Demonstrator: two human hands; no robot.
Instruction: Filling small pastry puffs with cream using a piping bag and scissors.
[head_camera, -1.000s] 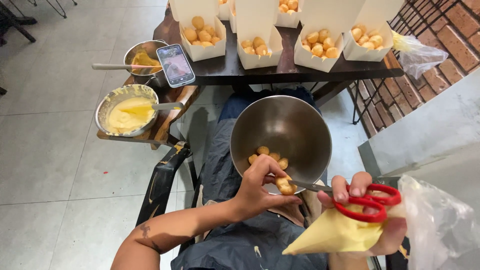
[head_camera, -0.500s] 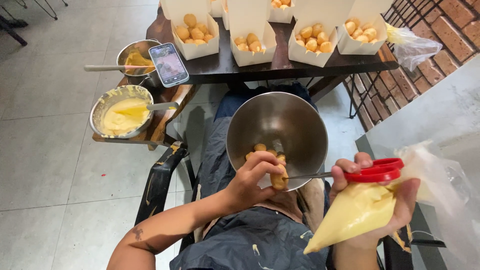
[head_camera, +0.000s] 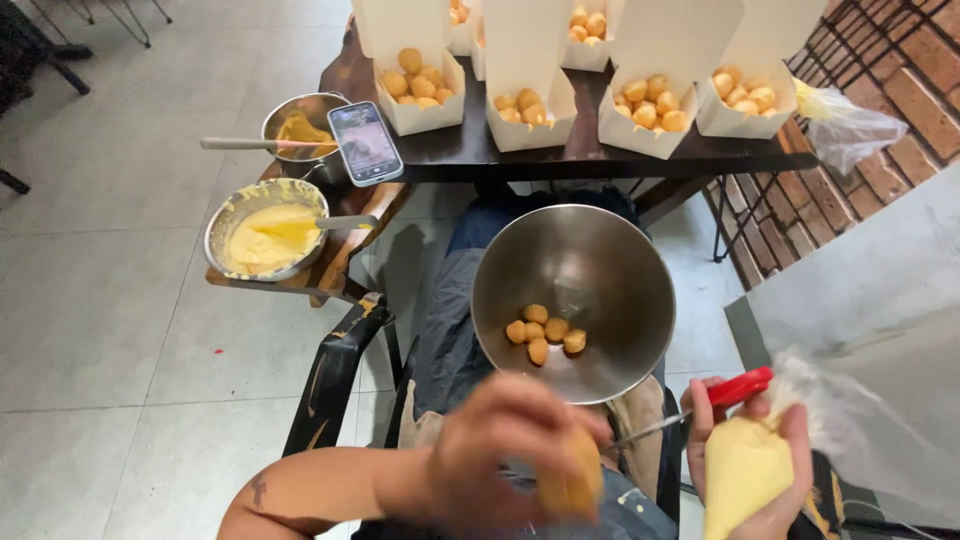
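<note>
The small golden pastry puff (head_camera: 570, 480) sits pinched in the left hand (head_camera: 510, 465), blurred, near the body just below the steel bowl (head_camera: 575, 300). The right hand (head_camera: 745, 465) grips a cream-filled piping bag (head_camera: 740, 475) and red-handled scissors (head_camera: 735, 388). To fill well, steady the puff, seat the tip, and squeeze gently. Filled boxes (head_camera: 530, 115) line the far surface (head_camera: 600, 160).

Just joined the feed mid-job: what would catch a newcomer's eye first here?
The steel bowl in the lap at centre, holding a few small golden puffs. Below it, the left hand holds one puff, blurred, while the right hand grips a piping bag of yellow cream and red-handled scissors. White boxes of puffs line the dark table behind.
</note>
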